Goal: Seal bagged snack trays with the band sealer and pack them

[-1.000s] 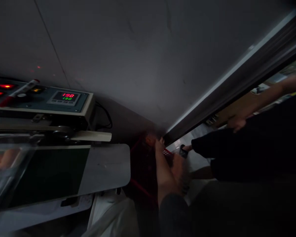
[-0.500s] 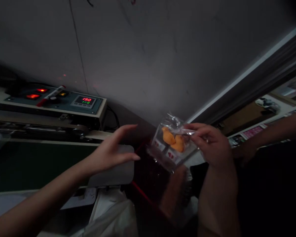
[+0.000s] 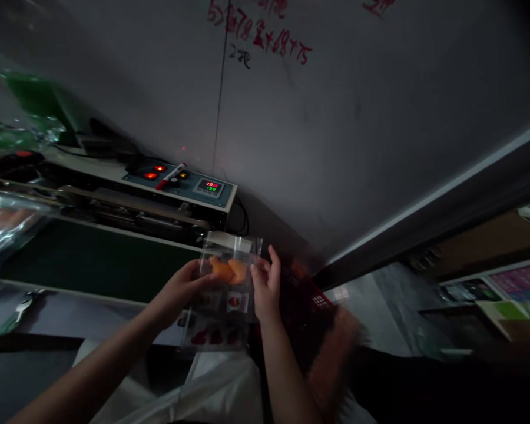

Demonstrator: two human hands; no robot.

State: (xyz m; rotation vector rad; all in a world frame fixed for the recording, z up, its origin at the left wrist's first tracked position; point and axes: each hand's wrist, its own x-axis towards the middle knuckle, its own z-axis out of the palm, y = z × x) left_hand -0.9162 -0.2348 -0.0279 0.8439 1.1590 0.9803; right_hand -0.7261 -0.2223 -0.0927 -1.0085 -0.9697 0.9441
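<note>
Clear bag [image 3: 224,311]: strung between both hands, just off the near right end of the dark green belt [image 3: 101,259], hanging down toward the pale cloth [image 3: 223,391] below
Left hand [image 3: 181,292]: closed on the bag's left edge, upper half, thumb lying across the front beside the orange pieces
Right hand [image 3: 266,288]: pinching the right edge at about the same height, thumb on the plastic, one finger sticking up past it
Bag vs. grip: most of it dangles below the fingers, a shorter bit pokes up above them
Bag looks: see-through, shiny, kinda crinkly up top
Orange pieces [image 3: 229,270]: two rounded lumps side by side, right at grip level
Lower down: little pale squares with red marks [image 3: 237,302], then a row of dark red shapes [image 3: 215,337]; can't tell if printed or packed inside
Control panel [image 3: 181,187]: behind the belt, switches lit, red-and-white marker [image 3: 171,176] lying on it
Red crate [image 3: 320,301]: right of the right hand, pretty dark in there
</note>
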